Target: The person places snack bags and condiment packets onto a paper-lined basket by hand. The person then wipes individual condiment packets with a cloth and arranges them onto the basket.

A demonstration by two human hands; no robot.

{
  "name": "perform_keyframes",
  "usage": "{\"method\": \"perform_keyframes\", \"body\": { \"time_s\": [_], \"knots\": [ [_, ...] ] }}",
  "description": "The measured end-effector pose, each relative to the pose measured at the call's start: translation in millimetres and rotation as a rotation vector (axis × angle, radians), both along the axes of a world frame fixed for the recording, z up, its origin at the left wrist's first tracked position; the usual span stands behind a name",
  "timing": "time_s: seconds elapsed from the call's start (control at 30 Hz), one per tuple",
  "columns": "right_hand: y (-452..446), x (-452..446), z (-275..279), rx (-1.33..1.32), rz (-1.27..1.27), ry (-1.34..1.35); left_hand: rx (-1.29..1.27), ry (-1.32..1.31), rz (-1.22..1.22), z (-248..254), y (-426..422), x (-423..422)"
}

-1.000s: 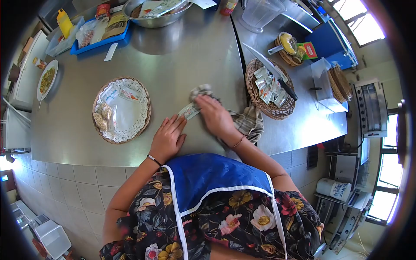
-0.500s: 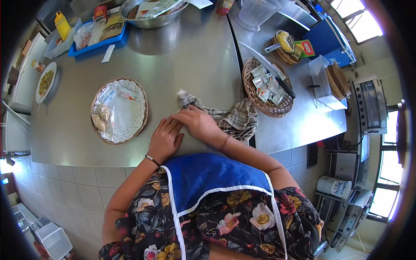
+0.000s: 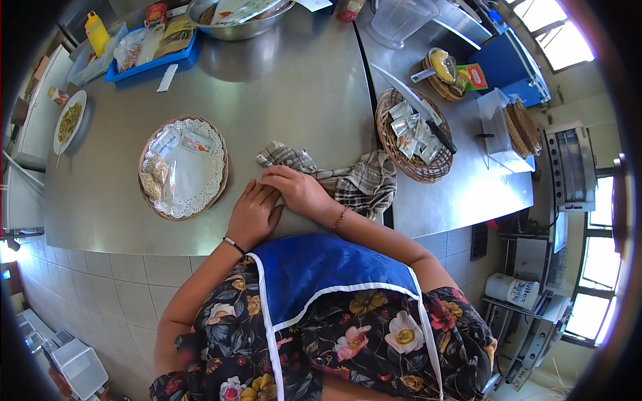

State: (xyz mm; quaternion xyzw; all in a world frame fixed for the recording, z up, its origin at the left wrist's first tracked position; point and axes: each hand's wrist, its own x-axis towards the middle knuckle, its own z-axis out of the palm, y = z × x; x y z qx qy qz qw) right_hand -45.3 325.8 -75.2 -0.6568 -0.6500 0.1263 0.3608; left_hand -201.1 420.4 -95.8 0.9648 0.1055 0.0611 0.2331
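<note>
My left hand [image 3: 251,212] rests palm down near the front edge of the steel table, fingers stretched out. My right hand [image 3: 297,191] lies across its fingertips, with its fingers loosely bent and apart. Just beyond the right hand, touching or nearly touching it, is a crumpled checked cloth [image 3: 368,184]; part of the cloth is hidden behind the hand. To the left of my hands stands a round wicker basket [image 3: 223,175] lined with a white paper doily [image 3: 194,177]. Small packets [image 3: 197,143] and a clear bag of nuts or grains [image 3: 155,175] lie in it.
At right, a wicker basket [image 3: 438,175] holds several sachets, with a knife [image 3: 428,117] across it. A plate of food [image 3: 69,125] stands far left. At the back are a blue tray [image 3: 150,72], a metal bowl [image 3: 244,31] and a clear jug [image 3: 401,20].
The cloth's left end has shifted left and spread flatter on the table. My right hand has moved slightly, its fingers a little more bent. My left hand has hardly moved.
</note>
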Motion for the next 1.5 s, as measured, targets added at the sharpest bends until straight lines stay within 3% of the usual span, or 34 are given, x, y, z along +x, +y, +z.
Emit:
{"method": "perform_keyframes", "body": {
  "time_s": [0.1,0.3,0.4,0.5,0.53,0.63,0.67,0.87,0.97,1.07,1.1,1.2,1.3,1.37,1.43,1.47,1.5],
  "knots": [
    [5.6,10.8,-4.3,-0.072,-0.060,-0.005,0.012,-0.169,0.006,1.1,-1.6,0.8],
    [19.5,26.3,13.1,0.172,-0.198,0.226,0.032,-0.203,-0.025,0.4,-1.2,1.3],
    [11.4,3.0,20.6,0.156,-0.068,0.139,0.029,-0.017,-0.022,1.1,-0.4,-1.0],
    [3.6,16.0,-7.0,0.094,-0.058,-0.142,0.074,-0.131,-0.010,-3.7,-1.0,-0.2],
    [1.5,30.4,-10.8,0.117,-0.115,-0.397,0.076,-0.144,-0.011,-4.5,-0.4,0.5],
    [-9.1,59.6,-8.4,0.109,-0.308,-0.310,0.087,-0.166,-0.006,-5.0,-1.8,-1.0],
    [-14.8,61.9,-6.2,0.067,-0.342,-0.019,0.099,-0.168,-0.005,-4.8,-1.8,-0.7],
    [-21.4,64.5,23.8,0.028,-0.394,0.074,0.101,-0.158,-0.002,-5.0,-2.2,0.1],
    [-10.6,34.5,31.0,0.192,-0.205,0.037,0.099,-0.168,0.004,-1.6,-4.2,-0.3],
    [0.0,9.1,-3.3,0.115,0.043,-0.198,0.091,-0.070,0.016,-3.2,-3.2,-2.5],
    [1.2,10.6,-5.8,0.081,0.007,-0.238,0.089,-0.016,0.023,-0.6,-2.1,-3.0],
    [8.1,27.2,-5.7,0.004,-0.080,-0.351,0.156,-0.220,0.045,6.4,-6.4,1.7],
    [11.4,78.8,-11.8,0.014,-0.230,-0.257,0.168,-0.248,0.050,4.5,-6.0,1.7],
    [0.9,102.2,-5.5,0.009,-0.529,-0.136,0.152,-0.247,0.047,9.5,-2.2,5.0],
    [-9.4,114.1,-2.1,0.077,-0.687,0.078,0.120,-0.248,0.074,10.2,-0.3,7.9],
    [-19.7,113.4,6.1,-0.011,-0.701,0.381,0.097,-0.254,0.097,8.6,1.2,13.5],
    [-26.3,114.1,-2.6,0.010,-0.678,0.436,0.076,-0.262,0.119,6.9,3.0,18.7]
  ]
}}
